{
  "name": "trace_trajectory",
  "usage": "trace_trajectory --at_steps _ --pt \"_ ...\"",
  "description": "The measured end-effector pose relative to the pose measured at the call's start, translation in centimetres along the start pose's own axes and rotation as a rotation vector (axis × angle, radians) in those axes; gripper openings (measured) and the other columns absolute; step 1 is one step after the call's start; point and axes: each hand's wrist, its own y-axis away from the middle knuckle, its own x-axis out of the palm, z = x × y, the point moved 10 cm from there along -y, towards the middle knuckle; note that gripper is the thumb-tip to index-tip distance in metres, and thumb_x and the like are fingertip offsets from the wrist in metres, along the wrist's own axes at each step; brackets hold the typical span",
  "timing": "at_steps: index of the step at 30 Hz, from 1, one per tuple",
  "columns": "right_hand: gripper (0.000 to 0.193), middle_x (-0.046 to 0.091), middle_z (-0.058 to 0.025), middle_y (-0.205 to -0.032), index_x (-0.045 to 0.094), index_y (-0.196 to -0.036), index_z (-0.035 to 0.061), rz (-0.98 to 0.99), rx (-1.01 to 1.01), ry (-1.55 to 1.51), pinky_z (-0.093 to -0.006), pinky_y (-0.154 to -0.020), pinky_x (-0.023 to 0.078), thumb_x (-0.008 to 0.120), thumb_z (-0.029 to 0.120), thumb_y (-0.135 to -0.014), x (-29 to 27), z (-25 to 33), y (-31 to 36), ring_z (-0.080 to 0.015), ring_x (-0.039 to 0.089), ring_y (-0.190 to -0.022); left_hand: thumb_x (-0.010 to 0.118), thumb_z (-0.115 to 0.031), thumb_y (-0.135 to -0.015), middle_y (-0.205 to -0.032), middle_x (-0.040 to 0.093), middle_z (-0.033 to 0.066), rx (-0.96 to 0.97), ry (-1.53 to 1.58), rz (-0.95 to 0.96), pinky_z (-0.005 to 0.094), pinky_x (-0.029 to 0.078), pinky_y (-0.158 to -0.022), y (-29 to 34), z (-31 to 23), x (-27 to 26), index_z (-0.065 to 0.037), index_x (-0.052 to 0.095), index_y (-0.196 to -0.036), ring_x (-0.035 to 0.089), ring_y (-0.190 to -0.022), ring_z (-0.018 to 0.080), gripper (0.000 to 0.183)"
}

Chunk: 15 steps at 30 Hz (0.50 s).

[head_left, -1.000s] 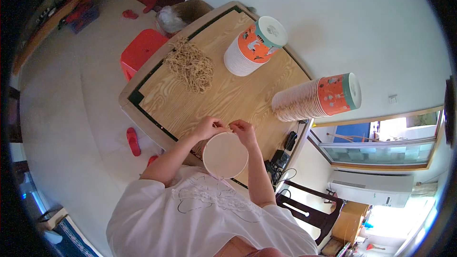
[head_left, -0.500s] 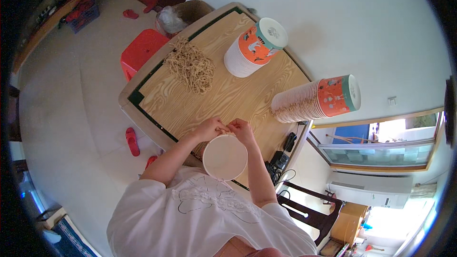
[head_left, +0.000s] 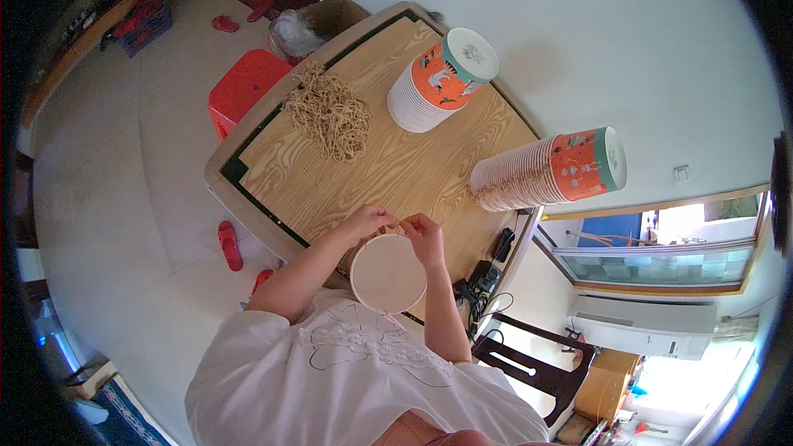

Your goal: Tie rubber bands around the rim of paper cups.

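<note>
A white paper bucket (head_left: 388, 274) stands close to my body, its open mouth facing up at me. At its far rim, my left hand (head_left: 368, 221) and my right hand (head_left: 423, 236) are both closed in a pinch, a small gap between their fingertips. A short bit of brown twine (head_left: 402, 230) seems to run between them, mostly hidden by the fingers. Farther left on the table lies a loose heap of brown twine (head_left: 329, 116).
An upside-down stack of paper buckets (head_left: 446, 78) stands at the table's far side. Another stack (head_left: 545, 172) lies tilted on the right, twine along its rims. Black cables and adapters (head_left: 481, 281) sit at the right edge, near a dark chair (head_left: 537, 363). A red stool (head_left: 248, 91) stands left.
My fingertips have drawn slightly apart at the bucket's rim, and my right hand has turned a little. The bucket has hardly moved.
</note>
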Motion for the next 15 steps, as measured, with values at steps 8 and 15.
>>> trace_trajectory --at_steps 8,15 --pt "0.007 0.061 -0.0096 -0.074 0.062 -0.078 0.0026 -0.270 -0.229 0.142 -0.0291 -0.060 0.046 0.063 0.007 -0.072 -1.0 4.5 2.0 -0.0212 0.059 -0.066 0.061 -0.023 -0.076 -0.068 0.057 0.0018 -0.018 0.122 -0.019 0.0212 0.039 -0.048 -1.1 1.4 -0.2 -0.004 0.062 -0.079 0.049 -0.054 0.0084 0.019" --pt "0.009 0.061 -0.0106 -0.082 0.063 -0.081 0.0033 -0.260 -0.244 0.072 -0.0336 -0.068 0.045 0.062 0.005 -0.072 -0.8 3.5 2.4 -0.0263 0.058 -0.076 0.064 -0.021 -0.075 -0.063 0.054 -0.0005 -0.095 0.107 -0.083 0.0204 0.037 -0.046 0.0 0.5 -0.4 -0.006 0.063 -0.078 0.046 -0.051 0.0062 0.015"
